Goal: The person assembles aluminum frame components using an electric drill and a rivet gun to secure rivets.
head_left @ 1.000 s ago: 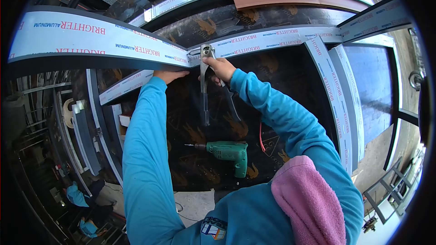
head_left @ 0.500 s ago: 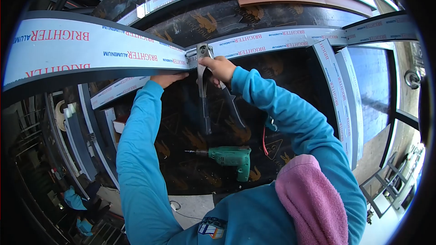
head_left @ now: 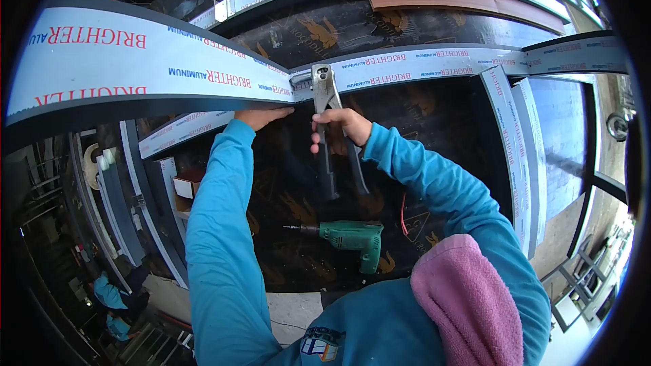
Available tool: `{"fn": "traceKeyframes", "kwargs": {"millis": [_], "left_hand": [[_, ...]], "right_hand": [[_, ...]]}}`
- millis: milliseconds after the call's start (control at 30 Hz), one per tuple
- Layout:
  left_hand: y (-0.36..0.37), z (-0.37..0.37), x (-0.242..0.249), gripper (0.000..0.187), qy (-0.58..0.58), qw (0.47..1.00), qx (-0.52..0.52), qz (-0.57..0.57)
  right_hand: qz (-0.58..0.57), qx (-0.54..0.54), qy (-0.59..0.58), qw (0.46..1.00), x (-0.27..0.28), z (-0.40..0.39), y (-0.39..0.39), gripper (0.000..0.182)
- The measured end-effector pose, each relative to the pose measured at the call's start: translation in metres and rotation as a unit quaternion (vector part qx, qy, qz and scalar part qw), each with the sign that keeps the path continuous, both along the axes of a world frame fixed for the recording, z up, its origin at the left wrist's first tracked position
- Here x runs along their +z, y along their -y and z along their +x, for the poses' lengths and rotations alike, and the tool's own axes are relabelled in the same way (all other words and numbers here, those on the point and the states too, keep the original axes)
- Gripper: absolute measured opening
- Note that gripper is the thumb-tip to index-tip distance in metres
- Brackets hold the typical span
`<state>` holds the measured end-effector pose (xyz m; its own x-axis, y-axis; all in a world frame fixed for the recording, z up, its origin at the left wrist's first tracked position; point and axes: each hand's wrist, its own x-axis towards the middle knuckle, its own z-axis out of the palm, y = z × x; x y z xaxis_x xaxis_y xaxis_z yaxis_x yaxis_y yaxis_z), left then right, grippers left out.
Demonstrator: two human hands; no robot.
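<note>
My right hand [head_left: 344,129] is wrapped round a hand riveter [head_left: 325,91], just below its metal head, with the two dark handles spread apart and pointing toward me. The riveter's head is beside the inner corner where a wide aluminum profile [head_left: 142,61] from the left meets a cross profile [head_left: 407,66]. My left hand [head_left: 263,118] grips the lower edge of the wide profile close to that corner; part of its fingers is hidden beneath it. Both profiles carry white printed film. A green power drill [head_left: 352,238] lies on the dark board below my hands.
More film-covered profiles [head_left: 505,129] stand to the right, and a brown strip [head_left: 468,7] lies at the back. A small box [head_left: 186,184] sits left of my left forearm. Two people in blue [head_left: 112,295] are at the lower left.
The riveter has drawn back from the corner to the right, and my right hand has shifted its hold lower. My left hand stays under the profile.
</note>
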<state>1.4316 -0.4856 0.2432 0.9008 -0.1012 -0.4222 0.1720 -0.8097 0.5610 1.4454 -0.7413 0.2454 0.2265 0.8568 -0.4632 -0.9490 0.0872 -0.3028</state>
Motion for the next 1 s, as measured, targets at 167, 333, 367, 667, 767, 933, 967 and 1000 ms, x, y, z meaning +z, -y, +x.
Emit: {"fn": "traceKeyframes", "kwargs": {"millis": [167,333,367,667,767,933,967,1000], "left_hand": [[-0.004,0.0,-0.008,0.062,-0.002,1.0,0.001,-0.003],[-0.006,0.0,-0.01,0.062,0.016,1.0,0.009,-0.007],[-0.003,-0.003,-0.008,0.062,0.024,1.0,0.014,0.013],[0.004,0.001,0.006,0.062,-0.008,0.999,0.039,-0.011],[0.003,0.002,0.005,0.064,-0.051,0.997,0.052,-0.02],[-0.003,0.001,-0.008,0.072,-0.031,0.998,0.036,0.038],[-0.002,-0.001,-0.008,0.072,-0.018,0.999,0.04,0.029],[-0.002,-0.001,-0.008,0.071,-0.001,0.999,0.045,0.02]], "right_hand": [[-0.149,0.013,0.042,0.988,0.013,-0.003,-0.008,0.022],[-0.038,0.414,0.115,0.902,-0.01,0.076,0.047,0.044],[0.022,0.497,0.007,0.867,-0.013,0.098,0.051,0.043],[0.282,0.028,-0.142,0.948,0.011,-0.027,0.046,0.102],[0.328,-0.041,-0.157,0.931,0.016,-0.07,0.05,0.095],[0.205,-0.096,-0.116,0.967,0.032,-0.073,0.029,0.051],[0.205,-0.099,-0.116,0.967,0.035,-0.074,0.026,0.051],[0.142,-0.108,-0.069,0.982,0.037,-0.073,0.023,0.046]]}}
